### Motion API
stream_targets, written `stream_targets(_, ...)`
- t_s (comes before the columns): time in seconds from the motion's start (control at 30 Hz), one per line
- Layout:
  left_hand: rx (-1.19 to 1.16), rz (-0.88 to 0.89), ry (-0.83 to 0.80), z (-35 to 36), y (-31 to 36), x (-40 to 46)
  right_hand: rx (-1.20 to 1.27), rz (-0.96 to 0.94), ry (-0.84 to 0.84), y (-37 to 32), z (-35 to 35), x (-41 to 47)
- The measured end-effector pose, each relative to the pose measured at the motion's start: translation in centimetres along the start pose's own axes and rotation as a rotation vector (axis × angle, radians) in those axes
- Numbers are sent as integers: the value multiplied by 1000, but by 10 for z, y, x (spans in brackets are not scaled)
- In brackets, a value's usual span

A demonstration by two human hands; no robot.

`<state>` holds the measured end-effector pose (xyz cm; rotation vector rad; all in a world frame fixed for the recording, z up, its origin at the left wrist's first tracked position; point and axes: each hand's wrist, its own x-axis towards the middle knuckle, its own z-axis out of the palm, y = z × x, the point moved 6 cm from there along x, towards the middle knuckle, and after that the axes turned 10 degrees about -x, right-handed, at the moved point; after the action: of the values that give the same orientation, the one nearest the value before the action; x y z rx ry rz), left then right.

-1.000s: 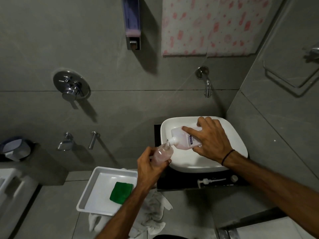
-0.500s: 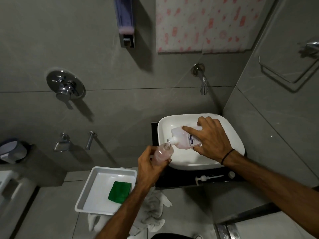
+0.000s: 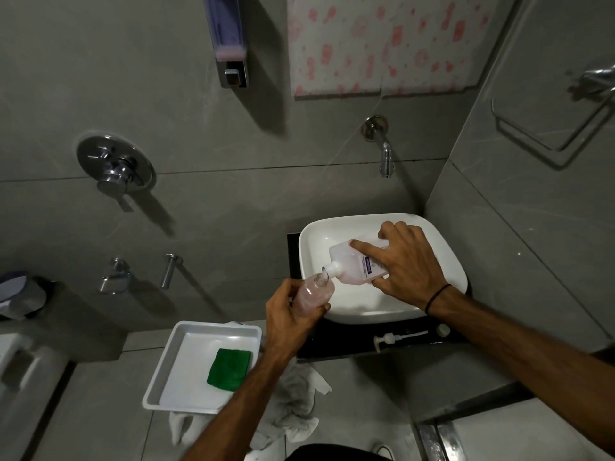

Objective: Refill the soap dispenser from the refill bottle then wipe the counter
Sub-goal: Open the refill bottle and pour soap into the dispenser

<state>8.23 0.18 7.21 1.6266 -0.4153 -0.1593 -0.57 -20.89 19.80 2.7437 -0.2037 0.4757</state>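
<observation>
My left hand (image 3: 293, 322) grips a small clear soap dispenser bottle (image 3: 314, 292) with pink liquid inside, its open neck tilted up to the right. In my right hand (image 3: 404, 261) is the pale pink refill bottle (image 3: 352, 264), tipped sideways over the white basin (image 3: 446, 261) so that its spout meets the dispenser's mouth. The dispenser's white pump head (image 3: 397, 337) lies on the black counter (image 3: 332, 351) in front of the basin, with a small white cap (image 3: 442, 330) beside it.
A white tray (image 3: 173, 374) holding a green sponge (image 3: 229, 369) sits lower left, over a crumpled white cloth (image 3: 293, 404) on the floor. A wall tap (image 3: 384, 154) hangs above the basin. A wall soap dispenser (image 3: 229, 44), shower mixer (image 3: 114, 171) and towel ring (image 3: 559, 128) are fixed to the grey tiles.
Both hands hold the same pouring pose over the basin. The view has shifted slightly, so everything sits a little further left and lower in frame.
</observation>
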Motion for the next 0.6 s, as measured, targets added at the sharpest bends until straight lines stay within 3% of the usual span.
stream_targets(0.3,-13,14,-54,6,-1,-5,165,178,-37,0,25,-30)
stream_targets(0.6,123,27,-157,16,-39,-23,783,693,13,0,72,-113)
